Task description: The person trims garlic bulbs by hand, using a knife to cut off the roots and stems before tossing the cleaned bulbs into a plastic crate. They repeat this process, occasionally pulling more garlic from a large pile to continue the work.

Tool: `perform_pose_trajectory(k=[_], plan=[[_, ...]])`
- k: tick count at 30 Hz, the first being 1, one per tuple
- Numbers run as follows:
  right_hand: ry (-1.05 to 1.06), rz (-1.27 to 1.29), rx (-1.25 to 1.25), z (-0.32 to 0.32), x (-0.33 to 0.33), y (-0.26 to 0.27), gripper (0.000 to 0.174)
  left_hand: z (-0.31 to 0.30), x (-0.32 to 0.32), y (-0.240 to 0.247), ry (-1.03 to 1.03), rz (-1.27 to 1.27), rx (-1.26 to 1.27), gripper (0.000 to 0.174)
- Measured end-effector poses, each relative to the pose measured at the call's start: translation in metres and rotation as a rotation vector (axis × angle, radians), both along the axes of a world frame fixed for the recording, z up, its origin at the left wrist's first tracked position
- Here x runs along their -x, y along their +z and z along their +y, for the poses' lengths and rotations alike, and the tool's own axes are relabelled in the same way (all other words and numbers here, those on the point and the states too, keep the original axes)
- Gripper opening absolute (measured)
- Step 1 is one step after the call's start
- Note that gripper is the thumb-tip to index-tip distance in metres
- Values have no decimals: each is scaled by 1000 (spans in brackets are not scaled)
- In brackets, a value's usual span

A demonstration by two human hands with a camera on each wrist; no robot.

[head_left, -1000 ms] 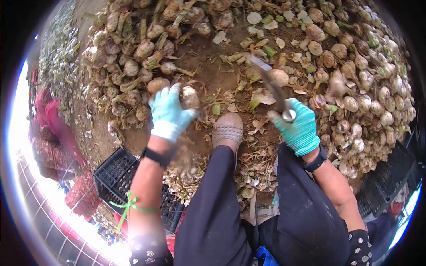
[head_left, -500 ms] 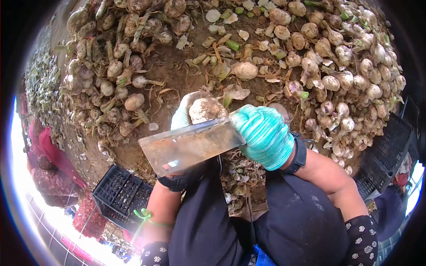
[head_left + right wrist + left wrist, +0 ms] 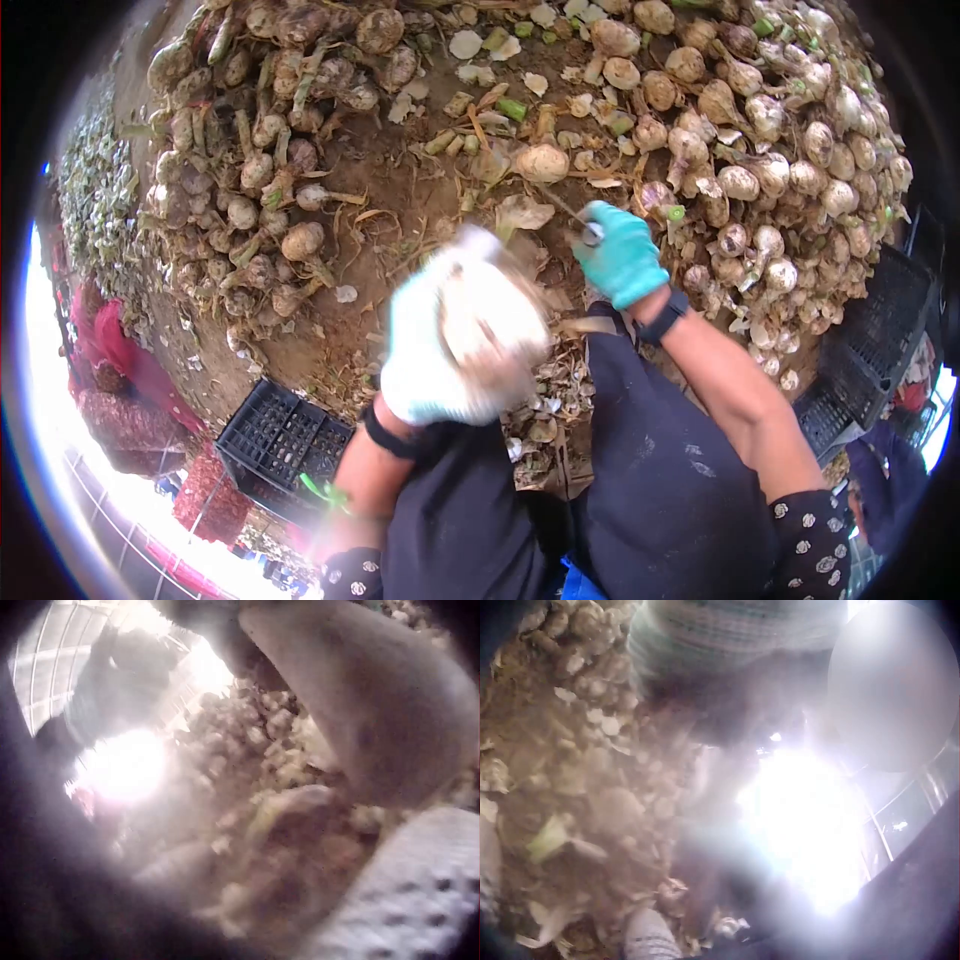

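My left hand (image 3: 425, 335), in a pale green knit glove, grips a whitish garlic bulb (image 3: 497, 322), blurred by motion, above the gap between the knees. In the left wrist view the glove's striped cuff (image 3: 735, 630) shows at the top, while the bulb is out of sight. Over the right knee, my right hand (image 3: 622, 262) in a green glove is curled round the handle of a cleaver (image 3: 564, 204). Its blade appears nearly edge-on, pointing up and left, apart from the bulb. A pale stem-like piece (image 3: 590, 325) shows beside the right knee.
Untrimmed garlic with stems (image 3: 255, 170) is heaped at the left, and trimmed bulbs (image 3: 760, 180) at the right. One bulb (image 3: 541, 163) lies ahead among cut stems. Black crates (image 3: 282, 440) stand on both sides; red net sacks (image 3: 212, 495) are at far left.
The left hand came inward from the left heap with a garlic bulb. The cleaver was across the bulb half a second ago; now it has swung away to the right, its blade turned edge-on.
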State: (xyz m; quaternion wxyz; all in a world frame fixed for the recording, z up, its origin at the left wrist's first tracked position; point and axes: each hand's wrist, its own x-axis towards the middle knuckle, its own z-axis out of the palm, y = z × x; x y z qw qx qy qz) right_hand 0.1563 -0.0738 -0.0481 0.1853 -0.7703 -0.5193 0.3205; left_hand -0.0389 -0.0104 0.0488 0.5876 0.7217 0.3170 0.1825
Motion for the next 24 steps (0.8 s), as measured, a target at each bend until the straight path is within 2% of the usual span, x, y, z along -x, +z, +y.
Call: perform_pose_trajectory(k=[1, 2, 4, 6, 7, 8, 10, 11, 12, 13, 14, 15, 16, 17, 18, 19, 20, 22, 23, 24], plan=[[-99, 138, -115, 1, 0, 15, 15, -1, 0, -9, 323, -124, 494, 67], [-104, 130, -121, 9, 0, 28, 15, 2, -2, -20, 629, -251, 985, 78], [-291, 698, -105, 22, 9, 52, 21, 2, 0, -35, 521, -302, 872, 85], [-323, 1044, 158, 29, 12, 60, 26, -5, -11, -44, 525, -313, 601, 91], [-304, 1079, 273, 28, 11, 66, 28, -5, -11, -43, 470, -265, 628, 99], [-281, 1110, 396, 29, 12, 73, 29, -4, -12, -41, 470, -273, 639, 99], [-280, 1110, 326, 25, 19, 61, 33, -1, -12, -40, 378, -67, 482, 99], [-284, 1054, 167, 24, 23, 61, 35, -5, -8, -41, 440, -95, 521, 99], [-289, 999, 7, 24, 26, 61, 36, -3, -6, -46, 462, -60, 396, 86], [-190, 960, 41, 26, 21, 68, 39, -2, 0, -45, 518, -249, 745, 75], [11, 779, 55, 27, 15, 66, 41, 0, 5, -42, 563, -448, 1092, 64], [105, 736, -16, 28, 15, 65, 41, 1, 5, -44, 608, -481, 1197, 43], [195, 690, -89, 29, 16, 62, 42, 2, 6, -44, 614, -486, 1194, 43], [199, 689, -86, 27, 18, 58, 42, 4, 4, -42, 607, -339, 1074, 37], [128, 559, -114, 25, 21, 53, 39, 6, 0, -36, 595, -194, 956, 31], [55, 426, -140, 22, 22, 51, 37, 6, -3, -31, 596, -144, 873, 25], [54, 421, -136, 21, 21, 51, 37, 5, 0, -35, 594, -147, 878, 25], [206, 222, -306, 19, 22, 53, 33, -1, 9, -45, 495, 49, 454, 20], [221, 240, -413, 18, 24, 48, 32, -7, 10, -48, 516, -13, 373, 18], [223, 242, -415, 20, 25, 50, 32, -12, 17, -58, 518, -12, 370, 18]])
